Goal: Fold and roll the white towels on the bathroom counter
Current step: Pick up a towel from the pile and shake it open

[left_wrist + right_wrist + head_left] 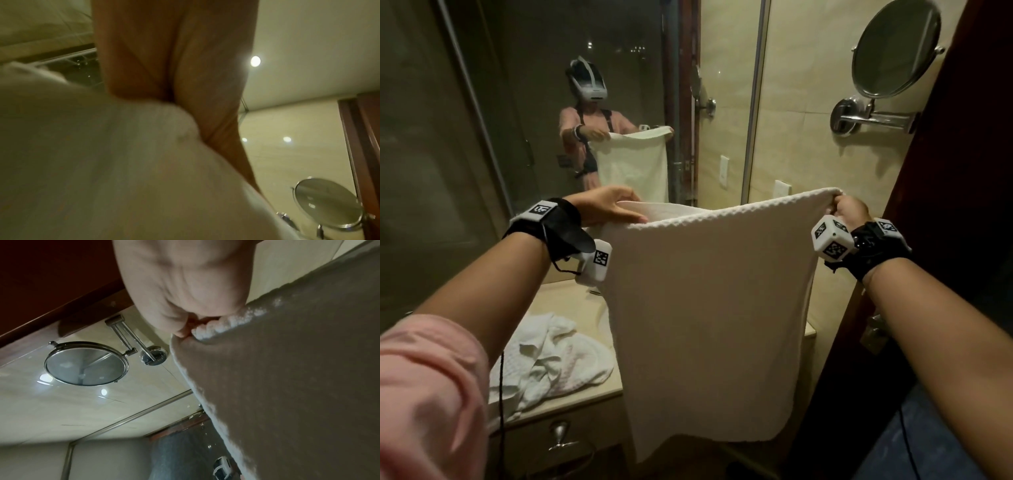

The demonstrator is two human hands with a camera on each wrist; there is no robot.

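Observation:
I hold a white waffle-weave towel up in the air above the counter, doubled over so two layers hang down past the counter's front edge. My left hand holds its top left corner, fingers lying along the upper edge. My right hand pinches the top right corner; the right wrist view shows its fingers curled tight on the towel edge. In the left wrist view the towel fills the lower left under my left hand. A second white towel lies crumpled on the beige counter at the left.
A wall mirror faces me and reflects me with the towel. A round shaving mirror on a chrome arm sticks out from the tiled wall at the right. A dark wooden door frame stands close on the right. A drawer knob sits below the counter.

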